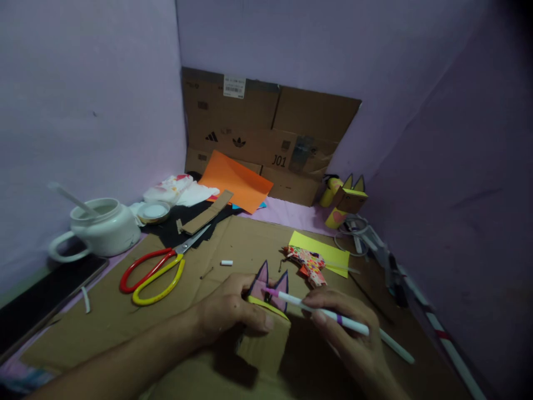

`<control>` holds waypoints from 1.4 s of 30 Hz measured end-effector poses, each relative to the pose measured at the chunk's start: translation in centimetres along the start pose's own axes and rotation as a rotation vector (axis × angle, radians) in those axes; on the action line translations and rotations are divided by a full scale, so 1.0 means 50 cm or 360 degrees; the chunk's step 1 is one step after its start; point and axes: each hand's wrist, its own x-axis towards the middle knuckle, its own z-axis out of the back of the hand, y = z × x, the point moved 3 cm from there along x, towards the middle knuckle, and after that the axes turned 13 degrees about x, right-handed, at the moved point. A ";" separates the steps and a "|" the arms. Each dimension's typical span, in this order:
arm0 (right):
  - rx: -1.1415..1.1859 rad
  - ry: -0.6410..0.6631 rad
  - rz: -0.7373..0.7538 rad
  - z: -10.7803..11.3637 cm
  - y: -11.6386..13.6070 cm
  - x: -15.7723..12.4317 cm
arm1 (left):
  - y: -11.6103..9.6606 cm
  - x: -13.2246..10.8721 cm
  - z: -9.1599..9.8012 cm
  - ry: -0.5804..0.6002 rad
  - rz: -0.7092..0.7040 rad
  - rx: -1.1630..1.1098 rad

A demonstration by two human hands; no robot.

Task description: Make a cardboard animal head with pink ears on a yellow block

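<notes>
Here's the left hand [233,305], its grip closed round a small cardboard box [266,341] low in the middle of the view, thumb pressed on the near side, the other fingertips lost behind; two pointed ears [280,286], pink with dark outlines, rise from the box beyond a yellow edge, and the pen crosses the right one, covering part of it; in comes the right hand [353,328], thumb and forefinger pinched on a white marker [345,322], its remaining fingers curled and hard to pick out; the purple-pink tip overlaps the left ear, though whether it actually touches, I cannot tell; a pale stick [397,345] pokes out past the right hand, one end hidden behind it; further out, a flowered glue gun [308,264] lies partly over yellow paper [339,258], the paper's covered part out of sight; over on the left, red-and-yellow scissors [177,258] lie spread beside a white mug [104,228], whose contents are hard to make out; a dark slab [25,316] runs off the left edge; at the back right, an eared figure [352,199] sits in dim light, the pieces behind it partly blocked.
</notes>
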 end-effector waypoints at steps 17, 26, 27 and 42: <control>0.0000 0.0013 -0.0021 0.001 -0.008 -0.007 | -0.006 -0.003 -0.006 0.0057 -0.0032 -0.0031; -0.0023 -0.0039 0.0006 -0.001 -0.001 -0.004 | -0.005 0.000 -0.001 0.0010 -0.0012 -0.0019; -0.0015 -0.0056 -0.0004 0.000 -0.003 -0.005 | -0.004 0.000 -0.002 0.0019 -0.0030 -0.0029; -0.0052 -0.0025 -0.0008 -0.002 0.003 0.000 | -0.002 -0.003 -0.001 -0.0034 0.0011 -0.0064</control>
